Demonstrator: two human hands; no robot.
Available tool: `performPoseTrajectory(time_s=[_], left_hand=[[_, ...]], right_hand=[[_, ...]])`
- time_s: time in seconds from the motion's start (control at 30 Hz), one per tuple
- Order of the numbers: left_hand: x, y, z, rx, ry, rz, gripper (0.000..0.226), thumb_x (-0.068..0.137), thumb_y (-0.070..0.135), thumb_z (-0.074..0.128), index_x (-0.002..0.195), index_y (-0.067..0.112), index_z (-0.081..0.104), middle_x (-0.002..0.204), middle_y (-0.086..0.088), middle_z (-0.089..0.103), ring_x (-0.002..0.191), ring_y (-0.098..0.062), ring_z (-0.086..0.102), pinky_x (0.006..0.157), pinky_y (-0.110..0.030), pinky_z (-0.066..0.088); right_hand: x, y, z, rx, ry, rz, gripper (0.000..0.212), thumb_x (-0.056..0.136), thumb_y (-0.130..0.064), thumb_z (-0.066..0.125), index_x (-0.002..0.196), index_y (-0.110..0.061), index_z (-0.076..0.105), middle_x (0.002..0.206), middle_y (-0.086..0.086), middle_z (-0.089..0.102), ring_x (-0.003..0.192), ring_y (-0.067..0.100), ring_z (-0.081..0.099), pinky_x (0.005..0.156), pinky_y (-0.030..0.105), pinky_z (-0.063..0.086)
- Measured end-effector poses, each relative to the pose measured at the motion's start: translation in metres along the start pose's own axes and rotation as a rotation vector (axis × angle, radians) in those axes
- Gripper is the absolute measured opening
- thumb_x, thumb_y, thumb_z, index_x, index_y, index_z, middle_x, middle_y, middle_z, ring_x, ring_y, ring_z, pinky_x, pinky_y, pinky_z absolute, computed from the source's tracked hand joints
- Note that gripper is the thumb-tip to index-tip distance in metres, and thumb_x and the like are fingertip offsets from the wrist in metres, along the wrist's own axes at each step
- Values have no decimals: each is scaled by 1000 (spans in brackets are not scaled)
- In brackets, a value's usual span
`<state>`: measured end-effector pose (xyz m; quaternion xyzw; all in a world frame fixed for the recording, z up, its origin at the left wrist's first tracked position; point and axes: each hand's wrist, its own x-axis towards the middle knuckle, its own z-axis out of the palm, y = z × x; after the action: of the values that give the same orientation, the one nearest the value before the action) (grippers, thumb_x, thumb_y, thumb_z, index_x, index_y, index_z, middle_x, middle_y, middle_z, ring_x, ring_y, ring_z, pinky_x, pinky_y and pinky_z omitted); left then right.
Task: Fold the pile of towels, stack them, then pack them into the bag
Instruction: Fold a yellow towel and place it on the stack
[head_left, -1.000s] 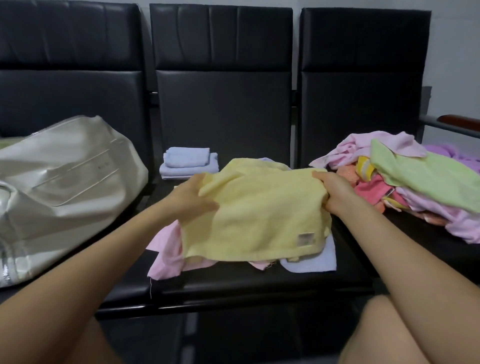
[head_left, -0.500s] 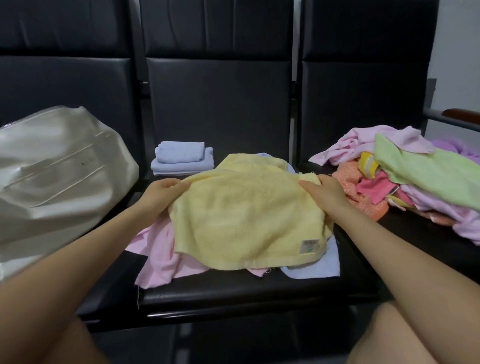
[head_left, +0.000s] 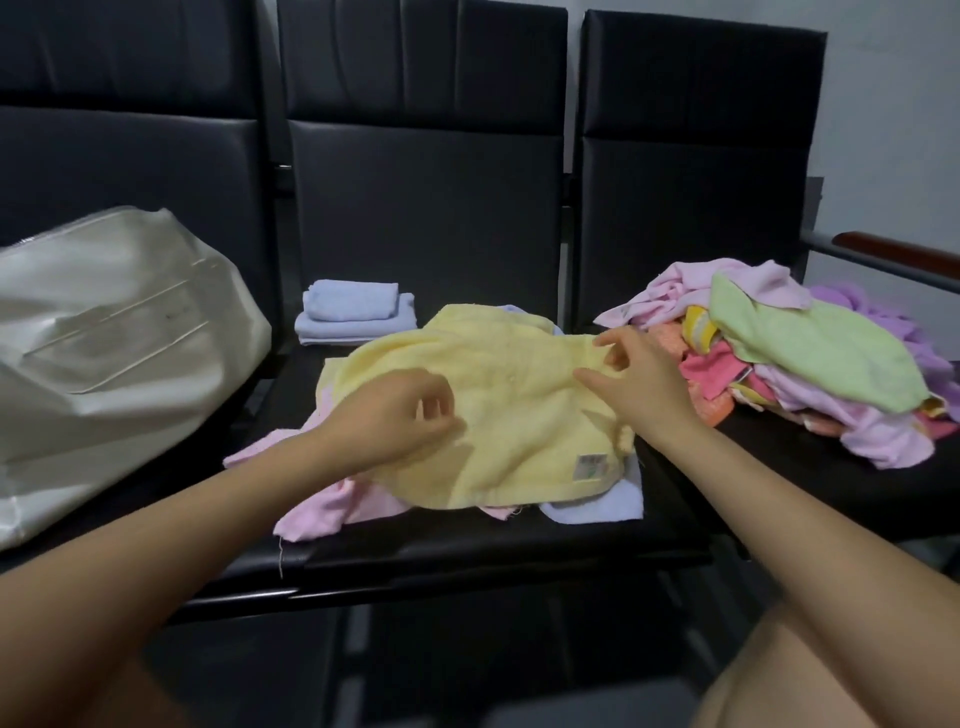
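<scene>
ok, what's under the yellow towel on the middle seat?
Under the yellow towel, a pink towel sticks out at the left and front, and a pale blue one at the front right. How far either extends, or anything else beneath, is covered.

There are three black seats (head_left: 426, 218) in a row. One white bag (head_left: 104, 332) sits on the left seat. Two folded blue towels (head_left: 356, 312) are stacked on the middle seat. One yellow towel (head_left: 519, 410) lies in front, with one pink towel (head_left: 332, 499) and one blue towel (head_left: 597, 506) under it. One messy pile (head_left: 810, 358) sits on the right seat. Two hands, left (head_left: 387, 421) and right (head_left: 636, 387), show.
</scene>
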<state>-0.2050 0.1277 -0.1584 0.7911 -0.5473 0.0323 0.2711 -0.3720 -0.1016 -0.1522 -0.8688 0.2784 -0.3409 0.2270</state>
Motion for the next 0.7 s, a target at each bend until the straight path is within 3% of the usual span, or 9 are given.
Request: performPoseTrajectory(time_s=[0.1, 0.17, 0.27, 0.37, 0.4, 0.47, 0.57, 0.63, 0.7], left_hand=[[-17, 1, 15, 171, -385, 29, 34, 75, 60, 65, 94, 33, 58, 89, 15, 52, 84, -5, 47, 80, -27, 45], [-26, -6, 20, 259, -408, 71, 40, 79, 49, 70, 110, 29, 54, 96, 12, 46, 92, -8, 40, 84, -26, 42], [-32, -12, 20, 279, -325, 164, 30, 90, 39, 57, 116, 24, 57, 103, 6, 50, 100, -14, 46, 81, -25, 39], [-33, -17, 18, 335, -295, 203, 59, 83, 55, 22, 110, 19, 60, 100, 1, 55, 96, -18, 51, 75, -29, 40], [-34, -18, 19, 356, -283, 210, 62, 81, 55, 18, 108, 17, 59, 98, 0, 56, 94, -19, 51, 74, -31, 42], [-34, -17, 20, 344, -247, 192, 47, 90, 49, 29, 103, 14, 57, 96, -1, 57, 91, -20, 50, 74, -33, 42], [-30, -15, 20, 231, -224, 144, 19, 96, 28, 50, 101, 12, 57, 95, -2, 58, 88, -18, 49, 75, -32, 41], [-28, -14, 20, 153, -200, 120, 24, 91, 33, 44, 95, 12, 56, 89, 0, 58, 82, -18, 49, 74, -33, 42], [-24, -9, 17, 73, -155, 96, 42, 82, 44, 24, 86, 11, 50, 78, -2, 55, 74, -21, 48, 69, -35, 40]], right_hand=[[-30, -26, -3, 105, -437, -171, 18, 80, -30, 77, 92, -19, 70, 87, 1, 66, 79, 11, 57, 68, 20, 44], [-48, -31, 11, -137, -653, -342, 29, 80, -40, 75, 100, -21, 67, 98, -3, 63, 92, 8, 52, 80, 20, 42], [-57, -25, 36, -377, -624, -524, 38, 83, -54, 65, 109, -27, 60, 103, -9, 52, 102, 10, 43, 89, 28, 40], [-52, -26, 38, -374, -602, -579, 27, 90, -45, 59, 106, -23, 61, 97, -8, 49, 97, 13, 43, 83, 29, 38], [-49, -26, 37, -389, -610, -607, 24, 90, -39, 58, 105, -21, 61, 96, -6, 50, 96, 15, 45, 82, 30, 38], [-47, -29, 36, -431, -614, -628, 17, 91, -29, 55, 101, -16, 62, 94, -3, 54, 92, 18, 48, 80, 33, 40], [-43, -40, 32, -342, -630, -521, 13, 95, -23, 50, 95, -14, 60, 89, -4, 59, 86, 16, 53, 77, 34, 43], [-37, -48, 26, -177, -628, -379, 11, 98, -18, 47, 91, -17, 56, 82, -9, 56, 78, 11, 51, 72, 30, 40], [-30, -53, 20, -30, -598, -291, 16, 99, -13, 44, 87, -18, 53, 77, -10, 53, 71, 6, 47, 70, 28, 37]])
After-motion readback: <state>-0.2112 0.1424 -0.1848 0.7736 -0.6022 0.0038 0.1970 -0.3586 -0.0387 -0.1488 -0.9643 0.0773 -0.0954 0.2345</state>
